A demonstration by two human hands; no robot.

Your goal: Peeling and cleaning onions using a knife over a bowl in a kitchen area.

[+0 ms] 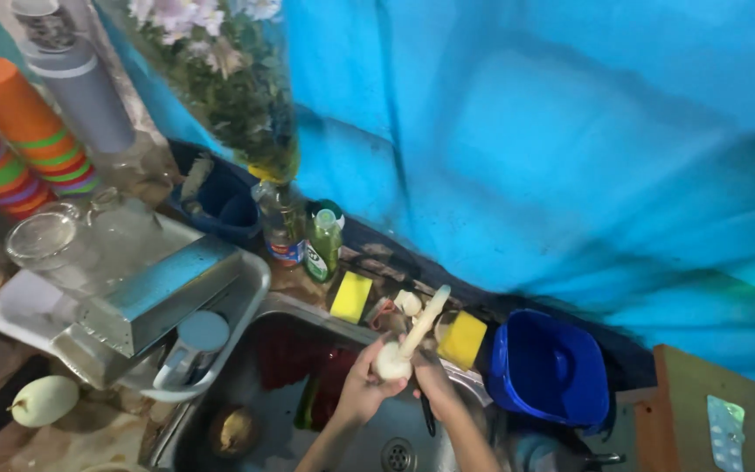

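Utensil: pale long-handled utensil (412, 336) held above the sink (342, 437).
Hands: left hand (362, 392) closed around its rounded end; right hand (434, 385) closed beside it.
Sink: red and green items inside.
Blue tub (548, 367): open beside the sink.
Bottle: green bottle (322, 245) behind.

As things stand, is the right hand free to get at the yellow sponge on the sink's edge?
Probably not at once: the right hand is gripping the white brush together with the left hand. The yellow sponge lies just beyond it, with nothing between.
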